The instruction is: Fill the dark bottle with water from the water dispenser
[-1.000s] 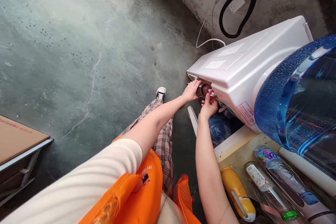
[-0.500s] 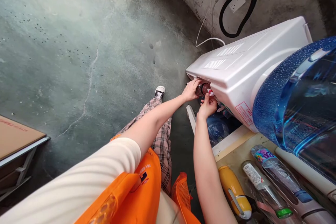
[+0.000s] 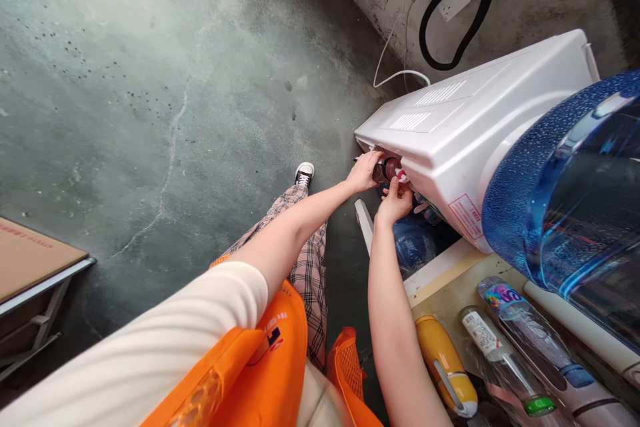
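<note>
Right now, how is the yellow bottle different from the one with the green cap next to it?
The yellow bottle is solid yellow, so you can't see inside; the green-capped bottle is clear. The yellow bottle looks fatter and shorter, while the green-capped bottle is slimmer and longer. The yellow bottle has a grey strip along it; the green-capped bottle has a white printed label. In the picture both lean the same way, side by side.

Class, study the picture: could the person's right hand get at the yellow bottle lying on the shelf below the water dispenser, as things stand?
Probably yes. The yellow bottle lies uncovered beside the right forearm, with nothing over it. But the right hand is up at the dispenser's red tap, so it would have to let go and draw back first.
</note>
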Demonstrator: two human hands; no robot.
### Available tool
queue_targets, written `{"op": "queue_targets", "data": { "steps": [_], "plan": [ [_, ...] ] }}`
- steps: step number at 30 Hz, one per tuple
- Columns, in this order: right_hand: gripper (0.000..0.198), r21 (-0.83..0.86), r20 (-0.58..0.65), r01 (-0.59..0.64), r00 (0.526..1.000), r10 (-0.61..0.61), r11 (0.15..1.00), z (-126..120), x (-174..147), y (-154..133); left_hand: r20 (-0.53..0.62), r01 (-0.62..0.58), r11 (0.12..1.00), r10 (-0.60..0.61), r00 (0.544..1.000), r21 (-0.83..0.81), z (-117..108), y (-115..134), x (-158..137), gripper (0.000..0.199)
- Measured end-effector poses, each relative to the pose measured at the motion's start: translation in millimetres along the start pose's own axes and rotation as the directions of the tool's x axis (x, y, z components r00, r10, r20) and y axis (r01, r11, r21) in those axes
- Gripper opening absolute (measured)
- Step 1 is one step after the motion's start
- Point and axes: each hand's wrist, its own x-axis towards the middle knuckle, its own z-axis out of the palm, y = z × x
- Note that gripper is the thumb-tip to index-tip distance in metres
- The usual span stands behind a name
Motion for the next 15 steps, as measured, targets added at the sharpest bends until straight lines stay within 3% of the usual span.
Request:
{"op": "queue_targets", "data": {
  "steps": [15],
  "plan": [
    [0.043, -0.016, 0.006, 0.01, 1.0, -0.01, 1.0, -2.7, 3.1, 3.3, -0.013, -0.001, 1.0, 0.001, 1.0, 0.009, -1.0, 1.6, -0.6, 0.09]
  ]
}}
